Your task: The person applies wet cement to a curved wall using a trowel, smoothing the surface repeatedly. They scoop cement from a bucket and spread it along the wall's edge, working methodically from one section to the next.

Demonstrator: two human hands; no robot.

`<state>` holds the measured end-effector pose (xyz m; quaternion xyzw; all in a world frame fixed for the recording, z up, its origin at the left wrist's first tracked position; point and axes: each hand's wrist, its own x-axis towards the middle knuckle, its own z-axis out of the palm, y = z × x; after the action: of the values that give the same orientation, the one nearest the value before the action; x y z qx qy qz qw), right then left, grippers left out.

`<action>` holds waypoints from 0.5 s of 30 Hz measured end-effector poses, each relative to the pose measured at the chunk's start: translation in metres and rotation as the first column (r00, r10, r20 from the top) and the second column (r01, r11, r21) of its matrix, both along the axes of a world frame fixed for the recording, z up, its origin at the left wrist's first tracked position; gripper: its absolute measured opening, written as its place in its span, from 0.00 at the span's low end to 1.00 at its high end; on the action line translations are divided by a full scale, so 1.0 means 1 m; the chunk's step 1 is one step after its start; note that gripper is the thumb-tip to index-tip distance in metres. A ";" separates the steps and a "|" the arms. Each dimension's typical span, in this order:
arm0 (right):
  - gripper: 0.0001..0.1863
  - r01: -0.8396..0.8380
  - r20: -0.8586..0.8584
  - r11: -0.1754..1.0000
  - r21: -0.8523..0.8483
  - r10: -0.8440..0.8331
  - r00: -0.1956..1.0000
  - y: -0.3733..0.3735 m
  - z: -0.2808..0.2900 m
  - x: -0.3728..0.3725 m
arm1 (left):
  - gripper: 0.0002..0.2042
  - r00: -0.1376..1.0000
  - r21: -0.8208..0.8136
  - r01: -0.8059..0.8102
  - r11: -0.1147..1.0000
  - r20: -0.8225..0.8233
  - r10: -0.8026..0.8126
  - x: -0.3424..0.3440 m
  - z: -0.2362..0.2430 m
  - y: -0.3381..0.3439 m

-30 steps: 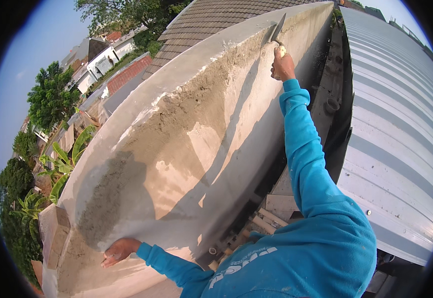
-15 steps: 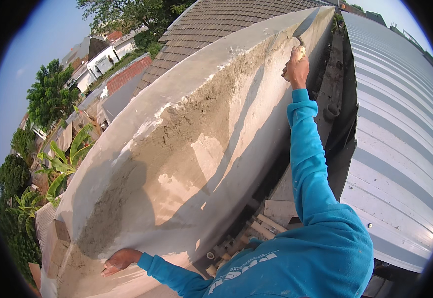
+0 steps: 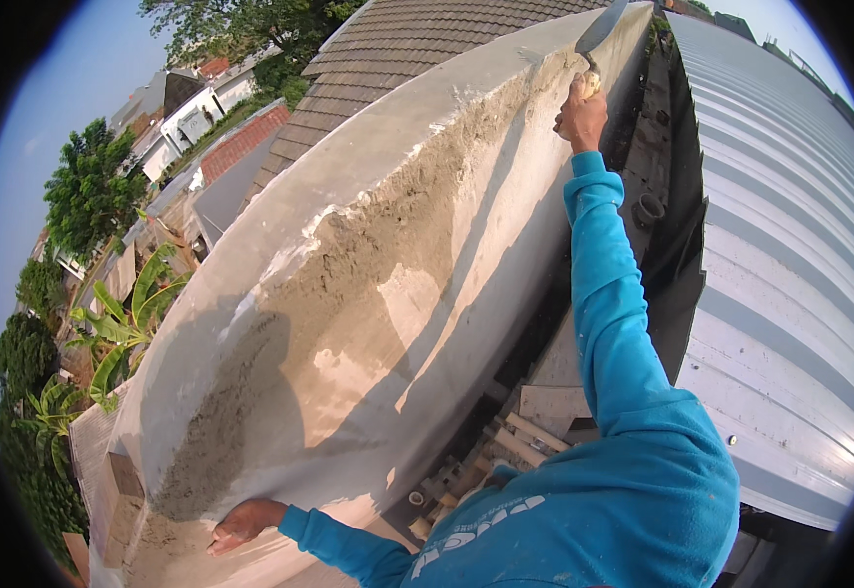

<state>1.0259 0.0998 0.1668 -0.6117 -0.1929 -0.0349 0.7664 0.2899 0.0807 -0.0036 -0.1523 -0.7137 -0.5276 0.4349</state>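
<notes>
At the far end of a curved concrete wall (image 3: 545,220), my right hand (image 3: 581,113) is closed round the pale handle of a trowel (image 3: 601,29). Its dark metal blade points away from me, over the wall's top edge. A rough strip of damp-looking grey mortar (image 3: 388,225) runs along the wall below that edge, with smoother pale patches beside it. My left hand (image 3: 246,524) rests against the near end of the wall, just below the mortar, its fingers lying on the surface and holding nothing.
A corrugated metal roof (image 3: 790,265) slopes along the right. Between it and the wall lies a dark gap with a pipe opening (image 3: 649,208). Wooden pieces (image 3: 517,446) lie low beside my body. A tiled roof (image 3: 417,69) rises beyond the wall, with banana leaves (image 3: 118,328) to the left.
My right hand has moved slightly farther away, carrying the trowel, and the blade shows more above the wall edge. My left hand stays on the wall; the whole view has shifted a little.
</notes>
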 end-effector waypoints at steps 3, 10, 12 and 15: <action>0.22 -0.297 -0.218 0.945 -0.135 0.264 0.939 -0.002 -0.028 0.062 | 0.07 1.000 -0.014 0.022 1.000 0.002 -0.021 0.013 0.005 0.003; 0.22 0.039 0.058 0.984 0.176 -0.050 0.997 -0.010 0.017 -0.011 | 0.07 0.997 -0.013 -0.066 0.998 -0.028 0.065 -0.036 -0.032 0.002; 0.22 -0.041 0.022 0.999 -0.002 0.042 0.999 -0.001 -0.001 0.028 | 0.07 0.999 -0.023 -0.045 0.999 -0.031 0.044 0.003 -0.008 0.006; 0.22 -0.315 -0.215 0.947 -0.060 0.296 0.931 0.002 -0.028 0.062 | 0.07 0.998 -0.034 -0.050 0.998 -0.040 0.048 -0.001 -0.012 0.008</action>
<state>1.0881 0.1014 0.1385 -0.6098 -0.2080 0.1565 0.7486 0.2889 0.0882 -0.0155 -0.1524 -0.7177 -0.5013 0.4588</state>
